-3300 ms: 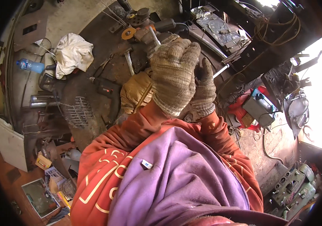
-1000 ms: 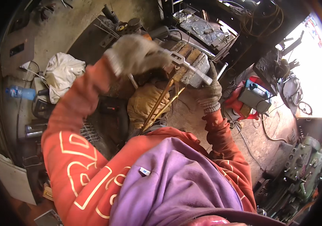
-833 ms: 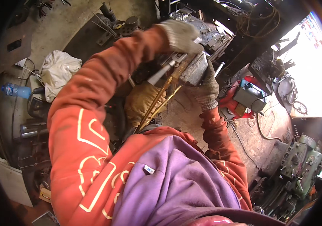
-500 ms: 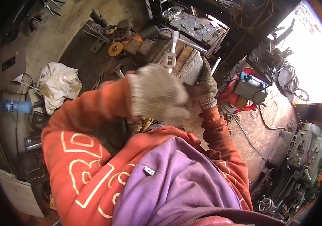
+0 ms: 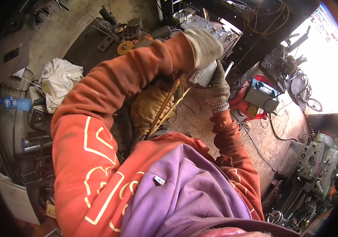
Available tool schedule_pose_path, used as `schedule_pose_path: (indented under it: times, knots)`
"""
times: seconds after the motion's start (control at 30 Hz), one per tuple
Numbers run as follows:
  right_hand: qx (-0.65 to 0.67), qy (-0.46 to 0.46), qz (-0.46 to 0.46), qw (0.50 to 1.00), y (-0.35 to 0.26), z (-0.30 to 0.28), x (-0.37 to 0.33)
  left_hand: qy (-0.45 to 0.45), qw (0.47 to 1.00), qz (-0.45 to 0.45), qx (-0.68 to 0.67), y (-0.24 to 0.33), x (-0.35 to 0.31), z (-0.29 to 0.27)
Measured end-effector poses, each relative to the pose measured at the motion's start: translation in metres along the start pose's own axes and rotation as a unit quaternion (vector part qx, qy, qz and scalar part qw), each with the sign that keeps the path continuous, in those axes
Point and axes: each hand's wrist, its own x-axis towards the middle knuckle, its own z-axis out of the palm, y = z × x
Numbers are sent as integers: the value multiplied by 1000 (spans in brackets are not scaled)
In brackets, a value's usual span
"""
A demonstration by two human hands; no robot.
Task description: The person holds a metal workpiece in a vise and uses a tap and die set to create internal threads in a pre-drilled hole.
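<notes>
Both my hands wear knitted work gloves. My left hand (image 5: pixel 202 45) is up at the end of my orange sleeve, curled into a fist just over a grey metal block (image 5: pixel 200 77); the hammer seen in it earlier is hidden behind the glove. My right hand (image 5: pixel 218 89) grips the block from the right side. Thin yellowish metal rods (image 5: pixel 167 106) slant down from under the block toward my chest. A tan leather bundle (image 5: pixel 147 108) lies beneath them.
A white cloth (image 5: pixel 60 81) and a plastic bottle (image 5: pixel 14 103) lie at the left. Metal discs and tools (image 5: pixel 124 46) litter the dark bench top. A red machine with a grey box (image 5: pixel 258 96) stands at the right, a green machine tool (image 5: pixel 317 162) lower right.
My left hand has swung up and down with the hammer several times and now sits low over the block. The right hand has stayed on the block.
</notes>
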Motion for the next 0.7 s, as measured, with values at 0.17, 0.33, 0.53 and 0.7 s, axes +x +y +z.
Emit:
schedule_pose_path:
  times: [0.17,0.33,0.53,0.7]
  knots:
    - [94,-30,65,993,38,11,-2,178,963,201,-1,30,-76,17]
    - [84,2,-12,996,22,7,-3,35,983,163,-82,-14,-151,3]
    - [12,26,-61,998,6,1,-2,-27,986,-142,85,-57,-67,-15]
    - [-11,30,-17,999,-3,3,-3,12,999,-36,29,-26,-10,-11]
